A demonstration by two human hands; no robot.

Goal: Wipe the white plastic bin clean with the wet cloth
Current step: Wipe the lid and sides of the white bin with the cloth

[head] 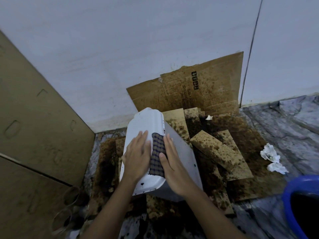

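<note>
Both forearms reached forward and down onto the white plastic bin [146, 123], which lay tipped over at the left edge of the stained cardboard pieces [219, 149] on the floor, its far end near the wall. The left hand [138, 153] lay flat on the bin's upturned face, fingers straight and close together. The right hand [172, 164] pressed the checked cloth [157, 152] against the same face, its thumb on the cloth and its straight fingers along the bin's right edge. The two hands lay side by side with the cloth between them. On the cardboard sheet [215, 94] leaning against the wall stood a black block of handling symbols [194, 80]; the print beside it was too blurred to read.
</note>
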